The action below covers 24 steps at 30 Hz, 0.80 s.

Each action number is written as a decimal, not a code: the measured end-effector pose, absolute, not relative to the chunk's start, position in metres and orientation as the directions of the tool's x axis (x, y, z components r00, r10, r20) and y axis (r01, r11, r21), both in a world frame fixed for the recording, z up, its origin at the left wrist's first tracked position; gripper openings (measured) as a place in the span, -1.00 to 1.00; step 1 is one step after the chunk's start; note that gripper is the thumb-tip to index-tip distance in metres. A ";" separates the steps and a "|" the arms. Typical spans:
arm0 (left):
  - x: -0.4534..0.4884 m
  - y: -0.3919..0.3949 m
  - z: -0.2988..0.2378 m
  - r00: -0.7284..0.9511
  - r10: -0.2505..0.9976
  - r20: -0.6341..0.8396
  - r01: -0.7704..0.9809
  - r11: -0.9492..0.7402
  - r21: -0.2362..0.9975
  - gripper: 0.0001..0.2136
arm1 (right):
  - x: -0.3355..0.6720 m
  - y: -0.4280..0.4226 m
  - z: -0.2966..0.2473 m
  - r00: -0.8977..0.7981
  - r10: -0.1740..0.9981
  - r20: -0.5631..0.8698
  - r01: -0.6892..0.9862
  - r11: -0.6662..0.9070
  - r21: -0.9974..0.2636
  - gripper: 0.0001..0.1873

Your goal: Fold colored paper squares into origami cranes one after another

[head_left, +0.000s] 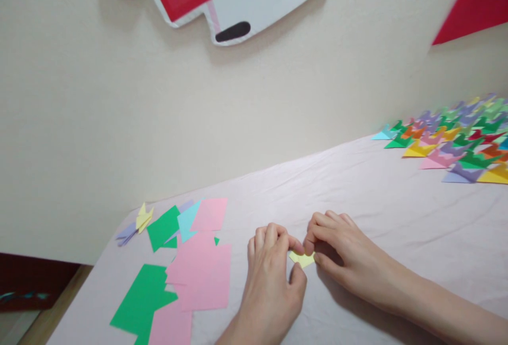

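Note:
A small piece of folded yellow paper (303, 260) lies on the cloth between my two hands. My left hand (273, 265) is at its left, with the index fingertip pressing on the paper's top edge and the thumb just below it. From the right, my right hand (337, 247) pinches the paper's right corner between thumb and fingers. Part of the upper edge is hidden under the fingertips. Left of my left hand lie loose pink paper sheets (210, 276).
Green paper (138, 297) and light blue paper (188, 220) lie at the left, near folded yellow pieces (143, 219). Several rows of colourful folded paper birds (448, 149) stand at the back right. A wall (198, 112) rises behind the cloth-covered surface (349, 181).

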<state>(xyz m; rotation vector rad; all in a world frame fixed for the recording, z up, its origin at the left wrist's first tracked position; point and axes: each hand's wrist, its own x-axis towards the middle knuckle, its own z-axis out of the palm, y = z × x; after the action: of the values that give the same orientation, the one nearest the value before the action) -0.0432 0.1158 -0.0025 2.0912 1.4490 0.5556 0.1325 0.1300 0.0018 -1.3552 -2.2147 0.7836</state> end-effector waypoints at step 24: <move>-0.042 0.113 -0.003 0.370 0.925 0.093 0.738 -0.353 0.575 -0.73 | 0.133 0.131 -0.003 -0.450 0.891 0.053 0.673 0.377 -0.637 -0.70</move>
<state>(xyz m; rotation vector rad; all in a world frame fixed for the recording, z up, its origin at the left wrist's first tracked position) -0.0421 0.1130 -0.0032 2.1948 1.4396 0.5689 0.1329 0.1313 -0.0031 -1.3574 -2.2540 0.7704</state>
